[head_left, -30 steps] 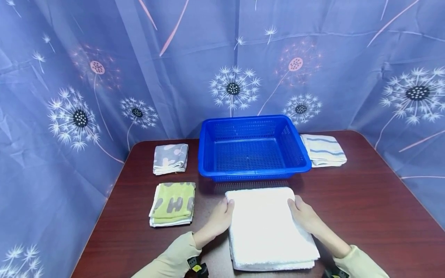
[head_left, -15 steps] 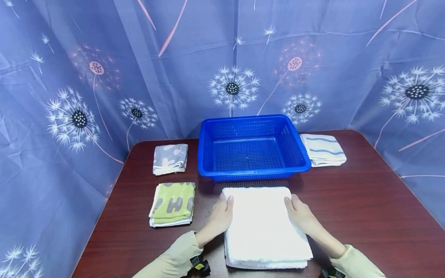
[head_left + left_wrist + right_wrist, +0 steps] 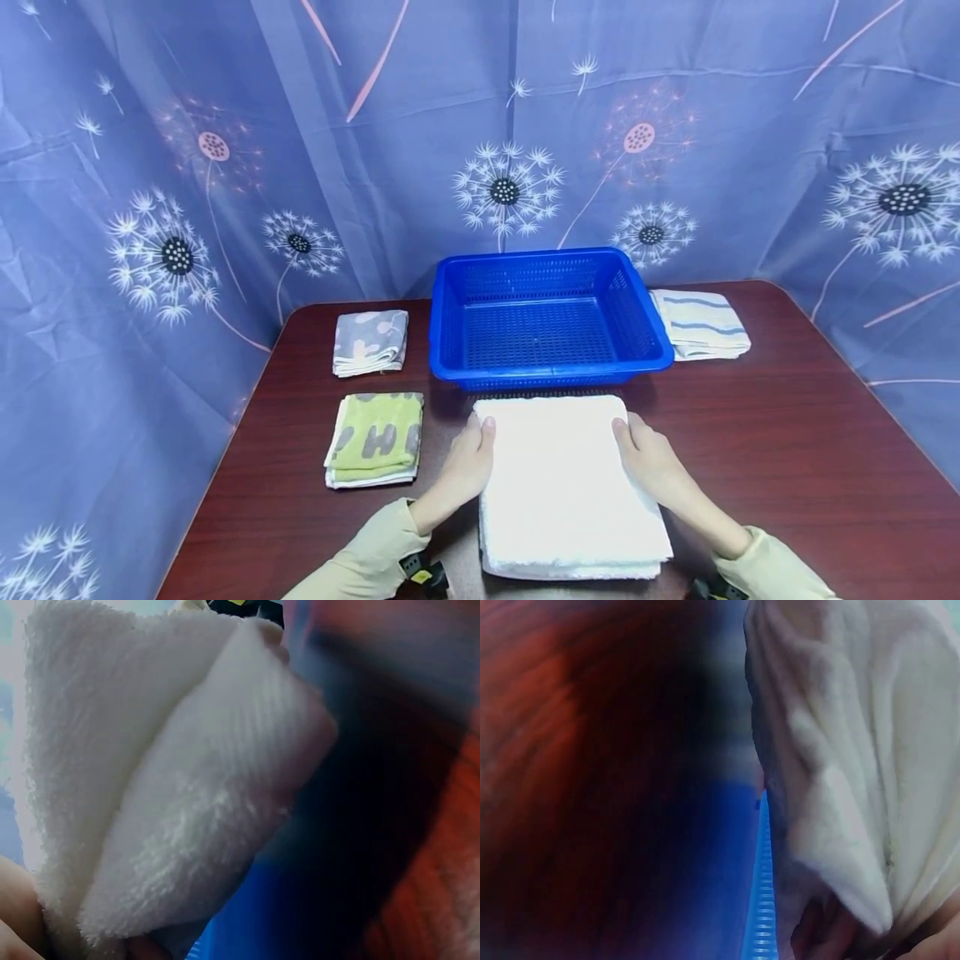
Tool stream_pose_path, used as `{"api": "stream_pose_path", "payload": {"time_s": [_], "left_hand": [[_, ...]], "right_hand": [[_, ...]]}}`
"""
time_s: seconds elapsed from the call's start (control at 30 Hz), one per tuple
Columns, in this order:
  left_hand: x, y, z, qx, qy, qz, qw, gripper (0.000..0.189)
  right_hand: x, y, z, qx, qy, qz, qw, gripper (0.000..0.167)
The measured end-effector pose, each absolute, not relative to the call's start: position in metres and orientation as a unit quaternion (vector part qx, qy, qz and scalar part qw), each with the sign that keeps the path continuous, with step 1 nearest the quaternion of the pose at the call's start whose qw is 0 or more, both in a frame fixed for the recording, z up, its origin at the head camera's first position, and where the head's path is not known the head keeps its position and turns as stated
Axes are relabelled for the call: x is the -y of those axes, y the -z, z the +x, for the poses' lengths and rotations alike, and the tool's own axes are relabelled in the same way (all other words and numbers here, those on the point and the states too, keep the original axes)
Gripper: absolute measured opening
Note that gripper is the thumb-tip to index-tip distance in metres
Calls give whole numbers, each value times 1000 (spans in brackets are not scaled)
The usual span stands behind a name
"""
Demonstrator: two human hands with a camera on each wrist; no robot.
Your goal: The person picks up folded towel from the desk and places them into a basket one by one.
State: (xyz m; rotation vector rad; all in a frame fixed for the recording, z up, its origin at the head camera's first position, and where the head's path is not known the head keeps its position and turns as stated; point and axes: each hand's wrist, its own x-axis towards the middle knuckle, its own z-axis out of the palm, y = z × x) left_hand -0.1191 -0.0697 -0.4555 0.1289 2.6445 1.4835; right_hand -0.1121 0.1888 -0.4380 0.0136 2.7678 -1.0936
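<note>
A folded white towel (image 3: 566, 492) with a fluffy pile lies in front of me in the head view, its far edge close to the blue basket. My left hand (image 3: 467, 462) pinches its far left corner, thumb on top and the other fingers underneath. On the opposite side my right hand (image 3: 654, 458) grips the far right corner the same way. Close up in the left wrist view, the towel (image 3: 180, 787) shows thick folded layers. Loose creases run down the towel (image 3: 855, 765) in the right wrist view, with fingertips (image 3: 829, 934) tucked beneath it.
A blue perforated basket (image 3: 551, 371) stands at the back of the dark red table (image 3: 795, 450). Left of it lie a folded grey patterned towel (image 3: 370, 340) and a folded green one (image 3: 375, 437). A blue-striped white towel (image 3: 702, 323) touches its right side. A dandelion curtain (image 3: 390, 167) hangs behind.
Both hands have shifted the white towel a little to the left and slightly toward the basket, keeping their grip on its far corners. The other towels and the basket stay put.
</note>
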Motion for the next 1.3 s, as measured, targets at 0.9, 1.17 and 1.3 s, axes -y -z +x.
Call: {"api": "stream_pose_path", "payload": {"time_s": [0.9,1.17,1.3], "left_hand": [[80,423,-121,-859,-507,67,27,52],[84,412,-120,-846,-527,51,60,64],[87,408,-121,-839,-537,56,63,66]], "right_hand": [[-183,398,-115,-923,383,-14,40,41],[-181,388,-115,-921,388,-29,22,39],[-180,384,-116,-920,390,-34,19,39]]}}
